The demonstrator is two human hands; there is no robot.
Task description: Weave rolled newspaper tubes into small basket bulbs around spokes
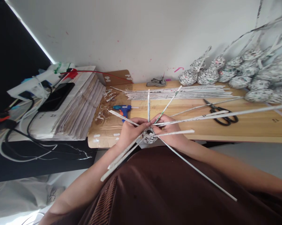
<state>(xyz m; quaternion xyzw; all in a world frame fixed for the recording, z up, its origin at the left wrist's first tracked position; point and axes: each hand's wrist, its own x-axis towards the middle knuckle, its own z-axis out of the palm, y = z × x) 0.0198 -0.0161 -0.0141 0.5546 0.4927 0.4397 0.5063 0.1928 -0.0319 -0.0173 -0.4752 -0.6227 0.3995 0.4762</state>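
A small woven piece of rolled paper (150,137) is held at the table's front edge, with several paper sticks fanning out from it. My left hand (133,129) grips its left side, thumb pressed near the rim. On the other side my right hand (168,126) is closed round the rim and the bases of the sticks. One long paper stick (202,117) runs out to the right past my right hand. Another stick (199,170) slants down over the brown clothing. The fingertips of both hands nearly meet at the top of the woven piece.
Behind lie a row of paper sticks (178,92) and a blue glue gun (125,112). Black scissors (223,115) rest at the right, before woven paper shapes (239,70). At the left, a paper stack (77,109) carries a phone (57,97) and cables.
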